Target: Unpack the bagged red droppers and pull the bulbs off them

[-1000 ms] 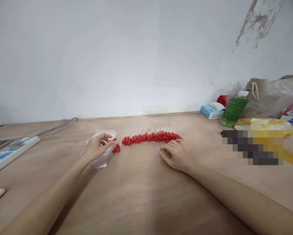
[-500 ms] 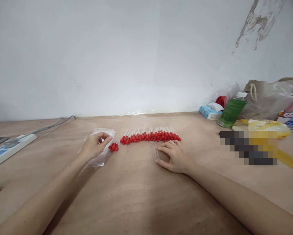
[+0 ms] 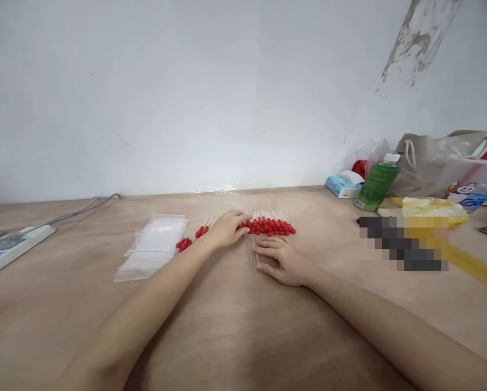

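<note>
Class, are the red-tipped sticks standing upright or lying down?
Lying down: the red-tipped sticks rest side by side on the table, stems toward the wall, red ends nearer us. The left hand hides some.

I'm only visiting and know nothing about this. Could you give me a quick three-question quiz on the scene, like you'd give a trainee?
1. True or false: the left hand is resting on the green bottle.
2. What colour is the tissue box?
A) Blue and white
B) Solid black
C) Orange
3. What lies at the fingertips of the right hand?

Key:
1. False; it is at the row of red-tipped sticks.
2. A.
3. Thin clear sticks, in front of that row.
</note>
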The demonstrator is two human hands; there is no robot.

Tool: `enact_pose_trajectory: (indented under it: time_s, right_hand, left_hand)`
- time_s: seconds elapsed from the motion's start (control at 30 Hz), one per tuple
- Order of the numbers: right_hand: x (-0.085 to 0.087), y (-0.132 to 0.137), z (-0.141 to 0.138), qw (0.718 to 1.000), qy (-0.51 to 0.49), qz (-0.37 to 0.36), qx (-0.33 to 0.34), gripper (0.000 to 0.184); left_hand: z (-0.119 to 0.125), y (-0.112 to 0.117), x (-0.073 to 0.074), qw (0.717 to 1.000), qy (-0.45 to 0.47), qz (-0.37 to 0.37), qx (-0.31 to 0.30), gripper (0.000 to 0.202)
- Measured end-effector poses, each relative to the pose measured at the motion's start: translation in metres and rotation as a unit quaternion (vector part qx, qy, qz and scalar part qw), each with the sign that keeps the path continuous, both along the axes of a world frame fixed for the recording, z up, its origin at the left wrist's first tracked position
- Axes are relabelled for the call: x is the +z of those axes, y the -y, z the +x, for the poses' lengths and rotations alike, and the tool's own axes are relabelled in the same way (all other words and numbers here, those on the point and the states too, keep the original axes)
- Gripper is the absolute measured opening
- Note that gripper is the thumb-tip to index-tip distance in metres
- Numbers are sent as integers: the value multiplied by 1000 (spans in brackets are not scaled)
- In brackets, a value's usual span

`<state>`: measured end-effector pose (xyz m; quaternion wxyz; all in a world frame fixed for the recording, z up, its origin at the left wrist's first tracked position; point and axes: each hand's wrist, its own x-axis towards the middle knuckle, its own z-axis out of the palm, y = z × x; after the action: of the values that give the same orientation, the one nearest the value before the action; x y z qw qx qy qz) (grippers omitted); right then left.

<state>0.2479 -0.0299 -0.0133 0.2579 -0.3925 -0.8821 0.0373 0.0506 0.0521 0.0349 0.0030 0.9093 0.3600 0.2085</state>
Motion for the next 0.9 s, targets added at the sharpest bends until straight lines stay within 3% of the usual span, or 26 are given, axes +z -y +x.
enact_pose_trajectory:
  time_s: [0.23,0.43,0.57,0.7,0.9]
  right_hand:
    - [-1,-2,-1,1000,1,2,7,46]
    - [-1,-2,-2,1000,7,6,1,47]
    - [-1,-1,-2,1000,11,2,-6,47]
    - [-2,-1,-2,1000,9,2,-11,45]
    - [0,0,-2,997,-78,-6,-26,52]
  left_hand:
    - [9,-16,-6,1000,16,-25,2,20]
    - [6,-12,-11,992,112,-14,57,25]
    - [-6,8,-12,979,182,3,92,29]
    - [-31,44,-16,958,266,2,106,26]
    - [-65,83,-39,938,322,-116,59,23]
